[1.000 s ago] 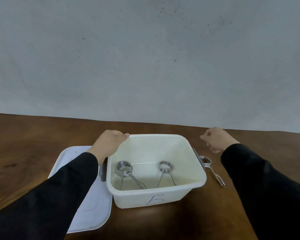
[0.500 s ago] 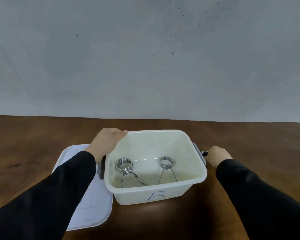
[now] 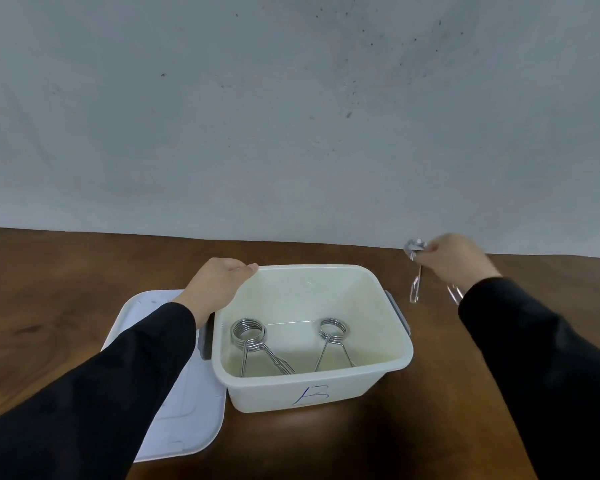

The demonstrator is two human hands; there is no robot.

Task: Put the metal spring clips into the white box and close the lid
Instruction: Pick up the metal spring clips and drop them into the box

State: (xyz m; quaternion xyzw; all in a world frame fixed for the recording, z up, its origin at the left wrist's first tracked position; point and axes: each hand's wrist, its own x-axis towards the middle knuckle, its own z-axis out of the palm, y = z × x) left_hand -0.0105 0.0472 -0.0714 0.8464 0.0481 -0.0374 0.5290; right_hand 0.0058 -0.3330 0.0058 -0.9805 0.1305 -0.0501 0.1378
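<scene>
Lid: a white lid point(image 3: 174, 420) lies flat on the brown table point(image 3: 49, 323), touching the box's left side and partly under the left sleeve; it has not been fitted.
White box: the white box point(image 3: 312, 389), open-topped and marked with a blue letter on its near wall, stands at the middle of the table with grey handles at both ends.
Clips inside: two metal spring clips rest on the box floor, the left clip point(image 3: 248, 336) and the right clip point(image 3: 332, 330), coils away from the camera and legs pointing toward the near wall.
Left hand: the left hand point(image 3: 219, 285) rests on the box's far-left rim, fingers curled over the edge, seemingly steadying it.
Right hand: the right hand point(image 3: 454, 258), raised above the table to the right of the box, is closed around the coil of a third spring clip point(image 3: 414, 271), whose legs dangle below; motion blur hides the finger placement.
Step in hand: apparently carrying the third clip to the box.
Next move: the clip needs to travel left over the rim and be released inside, clear of the other two, then the lid lifted across and pressed down.
</scene>
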